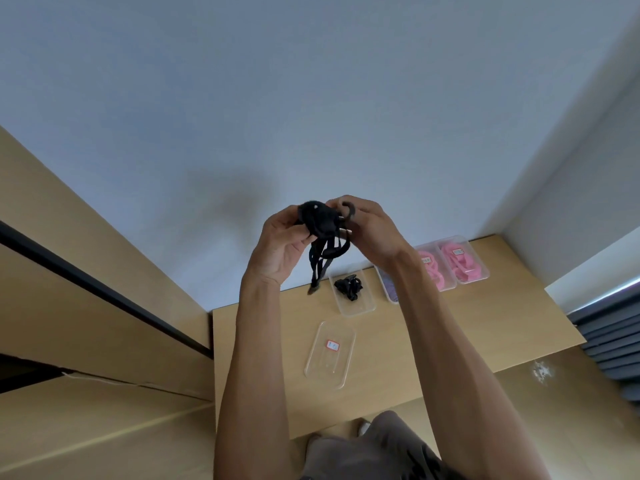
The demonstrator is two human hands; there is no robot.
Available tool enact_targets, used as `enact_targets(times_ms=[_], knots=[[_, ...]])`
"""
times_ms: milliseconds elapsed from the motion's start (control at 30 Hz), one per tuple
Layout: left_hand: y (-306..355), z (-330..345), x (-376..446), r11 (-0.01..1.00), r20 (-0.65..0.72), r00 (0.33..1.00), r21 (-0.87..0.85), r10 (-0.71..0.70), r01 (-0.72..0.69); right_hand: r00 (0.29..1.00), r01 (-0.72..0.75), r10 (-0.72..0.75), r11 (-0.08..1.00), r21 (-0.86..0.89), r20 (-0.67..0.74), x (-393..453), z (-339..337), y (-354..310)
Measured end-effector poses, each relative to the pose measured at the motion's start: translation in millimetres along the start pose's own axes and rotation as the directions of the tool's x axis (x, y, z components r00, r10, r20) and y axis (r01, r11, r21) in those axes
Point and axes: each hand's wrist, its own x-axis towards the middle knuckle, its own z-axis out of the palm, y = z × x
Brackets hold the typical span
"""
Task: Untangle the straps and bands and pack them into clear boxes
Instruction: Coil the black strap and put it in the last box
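Head view. Both hands are raised above the table (485, 327), with the open box (354, 292) as the landmark below them. The left hand (284, 242) pinches a black tangle (318, 220) between thumb and curled fingers. The right hand (369, 225) holds the other side of the tangle, its fingers curled around a black loop (348, 211) at the top. Black strap ends (323, 263) hang from the tangle and reach down to just left of the open box, where a small end piece (312, 289) dangles.

Status of packing:
- The open box holds one black bundle (349, 288); it has no lid on.
- A clear lid (330, 355) with a red-edged label lies flat on the table, nearer the person than the open box (judged to be the lid for that box).
- To the right of the open box, a box with purple contents (389, 285) is mostly hidden behind the right forearm.
- Farther right, two pink boxes (450, 263) stand side by side, filled and labelled.

Judgement: the task is well advanced. The pink items appear packed. The black tangle in hand is not yet separated. Remaining steps are likely: free the loop from the straps, place them in the open box, fit the lid.
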Motion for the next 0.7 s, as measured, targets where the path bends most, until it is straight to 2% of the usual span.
enact_targets(times_ms=[67, 167, 267, 367, 433, 533, 600, 700], knots=[[-1, 0, 4, 1.000, -0.079, 0.997, -0.016, 0.004, -0.005, 0.998, -0.063, 0.062, 0.996, 0.070, 0.014, 1, 2, 11], [-5, -2, 7, 1.000, -0.261, 0.965, 0.015, -0.002, 0.006, 0.990, -0.138, 0.138, 0.987, 0.082, 0.008, 2, 5, 24], [-9, -2, 10, 0.985, -0.474, 0.880, 0.167, 0.034, 0.052, 0.981, -0.189, 0.191, 0.981, 0.051, -0.039, 1, 5, 30], [-16, -1, 12, 0.912, -0.601, 0.784, 0.392, 0.155, 0.120, 0.955, -0.276, 0.256, 0.951, -0.139, -0.147, 1, 8, 33], [-22, 0, 10, 0.798, -0.589, 0.768, 0.575, 0.251, 0.181, 0.937, -0.336, 0.278, 0.881, -0.334, -0.210, 2, 11, 33], [-30, 0, 6, 0.569, -0.489, 0.790, 0.791, 0.369, 0.223, 0.950, -0.309, 0.205, 0.709, -0.634, -0.233, 4, 14, 30], [-31, -2, 5, 0.468, -0.427, 0.823, 0.854, 0.376, 0.229, 0.963, -0.268, 0.152, 0.617, -0.740, -0.223, 3, 16, 26], [-28, -7, 7, 0.383, -0.378, 0.871, 0.890, 0.313, 0.248, 0.979, -0.205, 0.109, 0.549, -0.810, -0.173, 0, 14, 20]])
